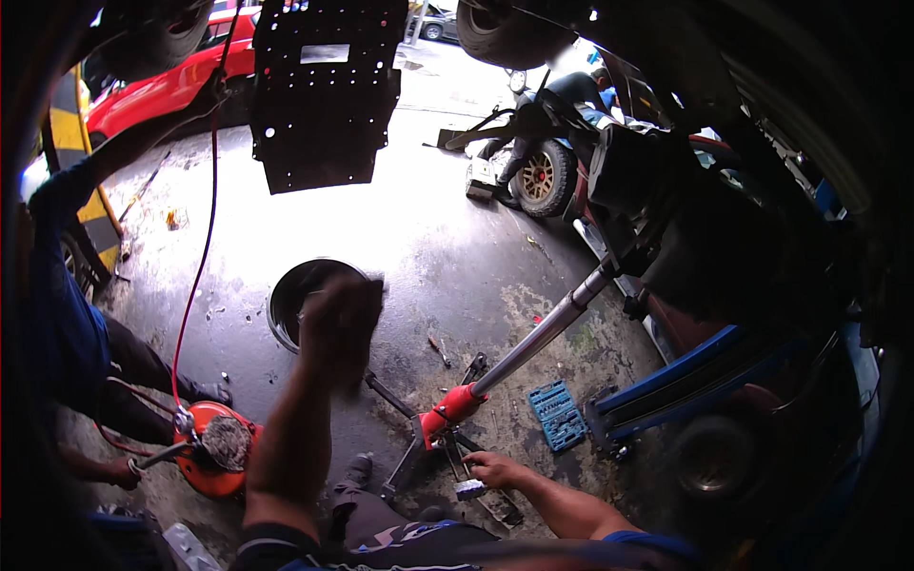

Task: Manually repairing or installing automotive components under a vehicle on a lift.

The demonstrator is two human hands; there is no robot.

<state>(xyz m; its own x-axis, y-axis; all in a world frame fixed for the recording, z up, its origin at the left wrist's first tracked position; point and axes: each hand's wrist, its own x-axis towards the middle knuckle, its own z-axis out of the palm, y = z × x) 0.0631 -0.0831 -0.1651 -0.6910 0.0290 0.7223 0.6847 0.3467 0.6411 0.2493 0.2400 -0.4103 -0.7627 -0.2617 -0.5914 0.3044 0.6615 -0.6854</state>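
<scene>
My left hand (pixel 338 319) is raised in front of me, blurred, fingers curled with its back to the camera; whether it holds anything is unclear. It hangs in front of a round black drain pan (pixel 290 295) on the floor. My right hand (pixel 493 468) reaches down to the legs of a tall support jack with a red base (pixel 447 411) and a silver column (pixel 545 333). Its fingertips pinch a small white-and-blue object (pixel 468 490). The column rises to the dark underside of a lifted car (pixel 685 219).
A co-worker in a blue shirt (pixel 62 324) stands at the left, one arm up by a red hose (pixel 202 238), one hand (pixel 119 471) at an orange canister (pixel 214 452). A black skid plate (pixel 324 90) hangs overhead. A blue socket set (pixel 557 414) and blue lift arm (pixel 685 371) lie right.
</scene>
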